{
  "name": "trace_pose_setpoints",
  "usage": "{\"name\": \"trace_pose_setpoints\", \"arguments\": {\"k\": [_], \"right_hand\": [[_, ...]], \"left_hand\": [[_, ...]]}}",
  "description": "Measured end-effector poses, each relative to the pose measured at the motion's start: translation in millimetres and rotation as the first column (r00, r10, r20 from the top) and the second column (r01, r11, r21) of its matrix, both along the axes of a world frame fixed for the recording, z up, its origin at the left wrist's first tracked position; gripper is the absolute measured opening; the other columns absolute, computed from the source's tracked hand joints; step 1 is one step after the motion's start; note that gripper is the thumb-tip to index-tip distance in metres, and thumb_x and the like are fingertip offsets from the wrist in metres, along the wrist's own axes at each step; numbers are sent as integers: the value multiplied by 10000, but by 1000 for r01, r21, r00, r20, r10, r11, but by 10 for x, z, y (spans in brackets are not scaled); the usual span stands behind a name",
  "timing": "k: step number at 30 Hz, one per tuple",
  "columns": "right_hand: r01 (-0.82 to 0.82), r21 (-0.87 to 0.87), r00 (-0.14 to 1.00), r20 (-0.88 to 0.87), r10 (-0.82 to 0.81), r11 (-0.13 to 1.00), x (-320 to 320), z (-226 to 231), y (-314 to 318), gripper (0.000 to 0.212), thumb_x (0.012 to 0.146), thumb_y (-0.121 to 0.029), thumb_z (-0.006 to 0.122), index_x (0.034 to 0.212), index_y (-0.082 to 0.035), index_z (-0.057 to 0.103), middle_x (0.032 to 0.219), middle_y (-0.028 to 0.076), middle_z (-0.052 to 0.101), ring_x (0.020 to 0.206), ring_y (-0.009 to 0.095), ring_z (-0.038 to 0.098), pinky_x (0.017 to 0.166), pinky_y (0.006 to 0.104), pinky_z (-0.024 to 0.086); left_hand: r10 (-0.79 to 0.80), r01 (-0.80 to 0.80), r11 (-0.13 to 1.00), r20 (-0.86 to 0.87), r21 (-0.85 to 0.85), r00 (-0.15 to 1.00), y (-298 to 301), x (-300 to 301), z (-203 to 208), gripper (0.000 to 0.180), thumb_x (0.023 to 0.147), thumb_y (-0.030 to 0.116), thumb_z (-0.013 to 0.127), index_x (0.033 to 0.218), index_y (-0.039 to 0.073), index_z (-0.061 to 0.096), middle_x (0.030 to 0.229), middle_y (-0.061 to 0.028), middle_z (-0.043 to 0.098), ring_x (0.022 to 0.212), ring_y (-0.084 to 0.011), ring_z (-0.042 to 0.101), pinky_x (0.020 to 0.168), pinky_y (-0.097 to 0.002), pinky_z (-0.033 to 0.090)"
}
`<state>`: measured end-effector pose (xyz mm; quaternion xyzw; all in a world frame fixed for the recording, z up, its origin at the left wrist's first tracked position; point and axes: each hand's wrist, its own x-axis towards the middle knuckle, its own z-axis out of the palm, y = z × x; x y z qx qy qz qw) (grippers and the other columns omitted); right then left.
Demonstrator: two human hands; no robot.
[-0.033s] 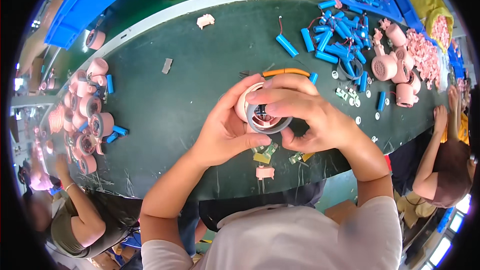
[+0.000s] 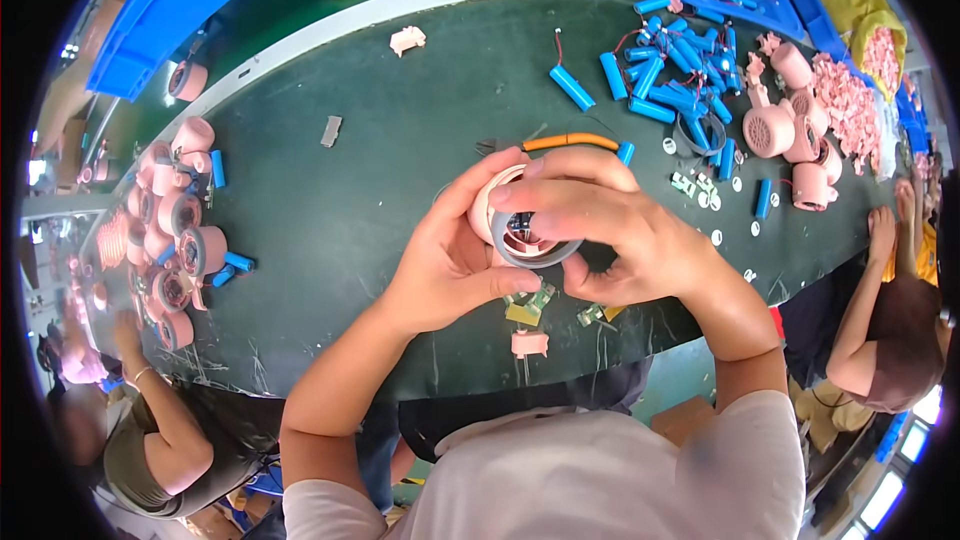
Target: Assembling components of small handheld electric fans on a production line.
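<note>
While left hand (image 2: 455, 255) and right hand (image 2: 630, 230) hold half-curled fingers round the pink housing (image 2: 483, 212), crooked pressure could dislodge its dark insert (image 2: 520, 223).

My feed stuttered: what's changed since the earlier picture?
No clear move, grasp or release; the table only shifts very slightly in view. The left hand and right hand still hold the pink housing with its grey ring; the orange tool stays put.

Single head-worn fisheye view, aimed steeply down and forward over the green tabletop (image 2: 320, 240), close above the white shirt (image 2: 600, 480) at the lower edge, left hand (image 2: 440, 265) and right hand (image 2: 640, 240) near the middle, tabletop edges bending toward the dark rim
</note>
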<state>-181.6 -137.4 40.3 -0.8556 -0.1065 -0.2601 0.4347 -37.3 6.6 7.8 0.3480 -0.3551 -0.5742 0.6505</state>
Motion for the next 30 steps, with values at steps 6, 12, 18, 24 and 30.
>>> {"name": "trace_pose_setpoints", "arguments": {"k": [6,12,18,24,30], "right_hand": [[-23,-78,982,187,38,997,-12,-131,14,536,683,66,676,1164,-72,485,1188,154,563,1130,346,486,895,458,482],[43,-188,958,287,14,981,-14,-141,38,383,748,-49,636,1113,-69,522,1154,107,567,1113,307,491,869,450,484],[11,-235,956,288,59,972,-50,-114,5,441,729,-112,729,1097,-73,490,1146,141,593,1114,324,501,879,462,505],[-37,-193,954,286,92,981,-31,-121,8,414,754,-144,721,1080,-71,478,1117,148,604,1079,332,509,843,459,513],[-53,-178,952,288,104,983,-53,-149,2,391,751,-144,730,1036,-69,473,1090,152,612,1055,333,516,815,447,521]], "left_hand": [[12,-10,1000,70,-26,997,-51,-42,7,885,670,-87,749,1406,42,275,1393,-89,360,1257,-217,410,995,-376,430],[5,-3,1000,111,-11,994,-52,-60,-3,923,645,-35,788,1406,42,272,1404,-104,369,1255,-223,422,1013,-378,410],[28,-35,999,211,28,977,-47,-74,8,939,624,-1,813,1399,43,283,1422,-124,348,1252,-238,427,1017,-381,401],[-5,4,1000,132,10,991,-58,-47,-63,950,605,15,831,1391,42,297,1422,-129,348,1245,-239,435,1015,-379,402],[-22,18,999,132,29,991,-69,-49,-34,989,575,26,851,1393,38,295,1421,-125,352,1242,-233,439,1016,-376,398]]}}
